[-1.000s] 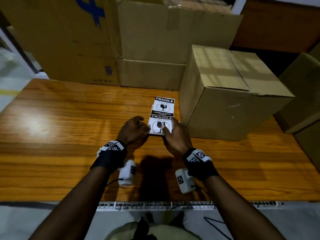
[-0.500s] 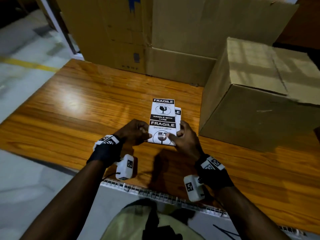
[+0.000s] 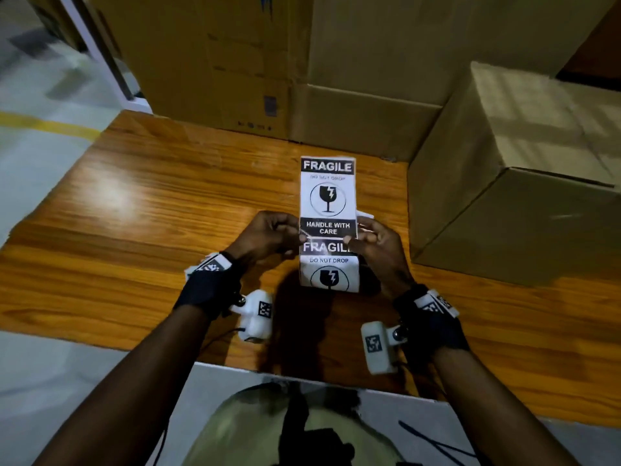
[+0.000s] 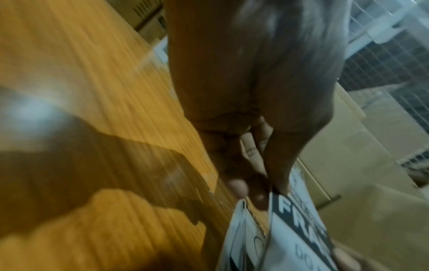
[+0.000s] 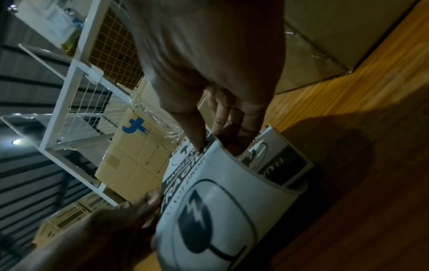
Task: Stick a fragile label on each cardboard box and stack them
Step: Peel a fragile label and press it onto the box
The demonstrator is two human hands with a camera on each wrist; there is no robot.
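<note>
From the head view, both hands hold the label strip (image 3: 327,210) up over the bench (image 3: 141,210). The left hand (image 3: 268,235) pinches its left edge and the right hand (image 3: 378,245) pinches the right edge, both near the seam between the 2 printed labels. The box (image 3: 517,183) sits on the bench just to the right, unlabelled on the faces I can see. The job now looks like parting 1 label from the strip, so a slow peel from a corner would keep it from creasing or tearing.

The left wrist view is blurred, but thumb and fingers (image 4: 239,187) are closed on the strip's edge, with a second sheet hanging behind.

In the right wrist view the thumb (image 5: 197,139) presses the front while the fingers tuck behind, and the strip curls. Keeping it flatter should stop the glue folding onto itself.
</note>
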